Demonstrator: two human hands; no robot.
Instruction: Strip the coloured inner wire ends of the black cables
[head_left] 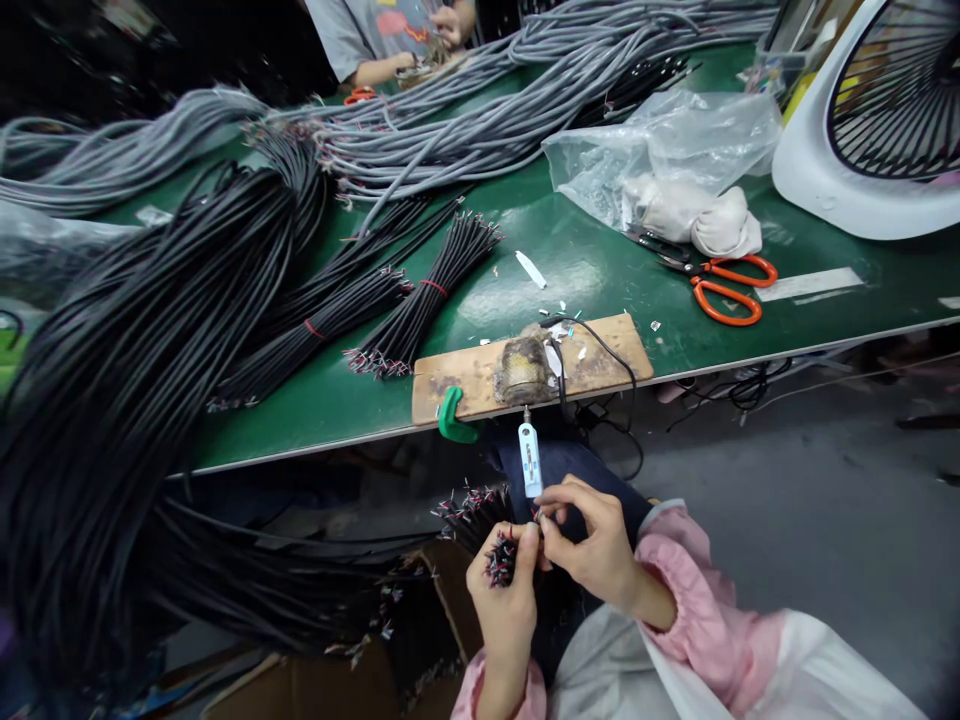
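My left hand (504, 595) is closed round a bundle of thin black cables (471, 520), whose red and white wire ends show at the tips. Close beside it, my right hand (596, 545) pinches a small wire end (537, 515) against the left thumb; the fingertips partly hide it. Just above the fingers, a light blue clip-like tool (529, 462) points down from the table edge. It hangs at the front of a wooden board (465, 372) that carries a stained, rounded metal piece (523, 367).
A green clamp (452, 415) grips the board. Tied black cable bundles (431, 290) and a large black cable heap (172, 290) lie left. Grey cables (450, 150) run behind. Orange-handled scissors (731, 285), a plastic bag (667, 140) and a fan (810, 180) are right. Another person (390, 40) works opposite.
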